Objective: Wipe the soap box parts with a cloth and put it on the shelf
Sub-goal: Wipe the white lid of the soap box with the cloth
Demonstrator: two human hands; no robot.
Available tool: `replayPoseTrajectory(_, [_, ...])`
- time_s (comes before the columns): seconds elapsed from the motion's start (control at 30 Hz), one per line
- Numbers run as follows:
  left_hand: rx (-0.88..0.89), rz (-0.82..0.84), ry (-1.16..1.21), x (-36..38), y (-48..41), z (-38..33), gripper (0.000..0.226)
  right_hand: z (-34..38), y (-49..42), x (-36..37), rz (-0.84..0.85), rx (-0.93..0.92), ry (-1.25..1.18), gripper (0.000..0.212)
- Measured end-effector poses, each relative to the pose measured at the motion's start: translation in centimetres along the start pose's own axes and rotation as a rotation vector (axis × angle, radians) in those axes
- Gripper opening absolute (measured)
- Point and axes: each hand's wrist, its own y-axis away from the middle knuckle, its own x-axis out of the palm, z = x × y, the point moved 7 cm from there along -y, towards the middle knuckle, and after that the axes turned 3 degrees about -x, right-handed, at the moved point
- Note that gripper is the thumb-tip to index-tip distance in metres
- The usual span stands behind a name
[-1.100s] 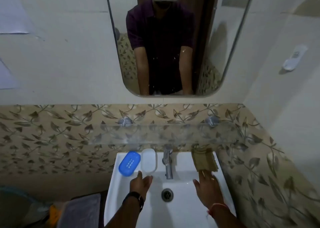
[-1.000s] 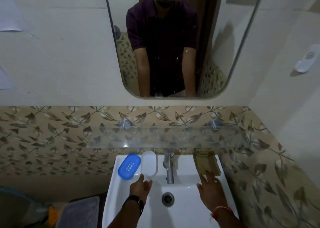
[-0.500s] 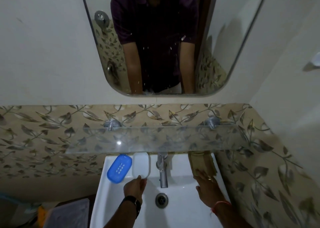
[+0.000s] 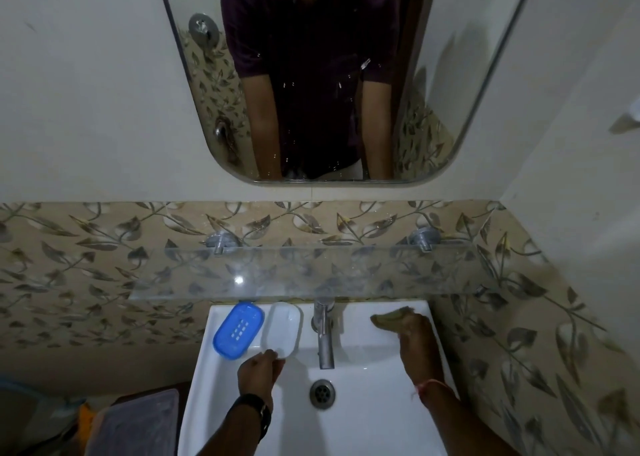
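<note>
Two soap box parts lie on the back left ledge of the white sink [image 4: 214, 386]: a blue slotted tray [image 4: 238, 330] and a white part [image 4: 282, 327] beside it. My left hand [image 4: 259, 370] pinches the near edge of the white part. My right hand [image 4: 417, 341] grips the olive-brown cloth [image 4: 389, 318] on the back right ledge and has it bunched up. A clear glass shelf [image 4: 311, 270] hangs on the wall just above the sink.
A metal tap [image 4: 323, 331] stands between my hands, with the drain [image 4: 322, 391] below it. A mirror [image 4: 450, 74] hangs above the shelf. The right wall is close to the sink. A grey cloth [image 4: 135, 421] and coloured items lie low at the left.
My left hand reached forward and took hold of the white part's near edge. My right hand closed on the cloth and bunched it up. The camera tilted down and left.
</note>
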Motion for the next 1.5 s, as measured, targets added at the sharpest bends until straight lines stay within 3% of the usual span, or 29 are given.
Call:
replayPoseTrajectory(0.13, [0.030,0.035,-0.063,-0.8,0.2,-0.3,0.012,1.5,0.8,-1.1,-0.163,0.023,-0.092,0.051])
replayPoseTrajectory(0.2, [0.035,0.047,-0.086,-1.2,0.7,-0.5,0.013,1.3,1.5,-0.2,-0.101,0.078,-0.084,0.044])
replayPoseTrajectory(0.3, [0.059,0.065,-0.118,-2.0,1.7,-1.1,0.007,-0.4,3.1,0.7,-0.024,0.368,-0.216,0.030])
replayPoseTrajectory(0.37, [0.074,0.083,-0.150,-2.4,2.5,-1.8,0.008,-0.7,4.8,0.1,-0.133,0.425,-0.343,0.036])
replayPoseTrajectory(0.43, [0.099,0.100,-0.202,-2.9,3.4,-2.5,0.013,-0.7,6.6,-0.6,-0.218,0.470,-0.461,0.022])
replayPoseTrajectory(0.5, [0.130,0.120,-0.272,-3.3,4.6,-3.2,0.019,-0.9,8.4,-0.6,-0.188,0.528,-0.586,0.016])
replayPoseTrajectory(0.6, [0.165,0.188,-0.450,-3.7,6.3,-4.2,0.016,-0.8,11.8,-0.3,-0.165,0.618,-0.759,0.031])
replayPoseTrajectory(0.87, [0.292,0.248,-0.968,-3.9,9.6,-6.0,0.024,1.1,18.8,-0.4,-0.141,0.700,-0.878,0.027])
replayPoseTrajectory(1.1, [0.751,0.179,-1.684,-1.2,12.6,-6.2,0.037,1.5,20.9,0.5,-0.091,0.721,-0.843,0.008])
replayPoseTrajectory(1.27, [1.269,0.049,-2.027,1.6,17.1,-5.5,0.023,2.0,21.5,0.7,-0.077,0.776,-0.873,0.018])
replayPoseTrajectory(1.37, [1.571,0.079,-2.130,2.5,20.8,-4.3,0.027,1.9,21.8,0.8,-0.066,0.808,-0.889,0.015])
replayPoseTrajectory(1.43, [1.767,0.056,-2.048,2.6,22.3,-3.8,0.029,1.8,21.9,0.8,-0.081,0.820,-0.888,0.013])
replayPoseTrajectory(1.5, [1.763,0.059,-1.981,2.5,22.5,-3.6,0.032,1.7,21.9,0.8,-0.099,0.822,-0.873,0.010])
